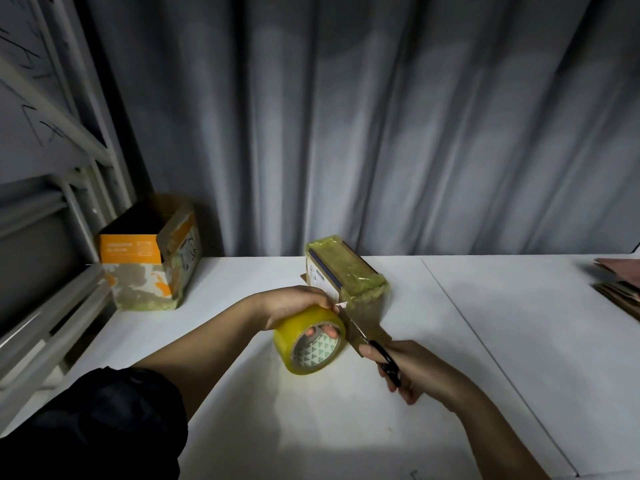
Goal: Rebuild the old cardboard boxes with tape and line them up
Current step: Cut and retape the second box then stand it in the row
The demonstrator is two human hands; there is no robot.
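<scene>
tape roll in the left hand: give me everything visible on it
The tape roll is a wide roll of glossy, translucent yellow packing tape on a white cardboard core printed with green triangles. It lies tilted, core opening toward the camera, low over the white table; whether it touches the table is unclear. The left hand grips it from above, fingertips inside the core. A short strip runs from it to the taped box, where the scissors in the right hand meet it.

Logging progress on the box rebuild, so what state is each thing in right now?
taped box: closed, wrapped in yellow tape, on the table
orange box: upright, top open
tape roll: gripped by the left hand
scissors: held by the right hand, blades at the tape strip
flat cardboard: stacked at the table's right edge
</scene>
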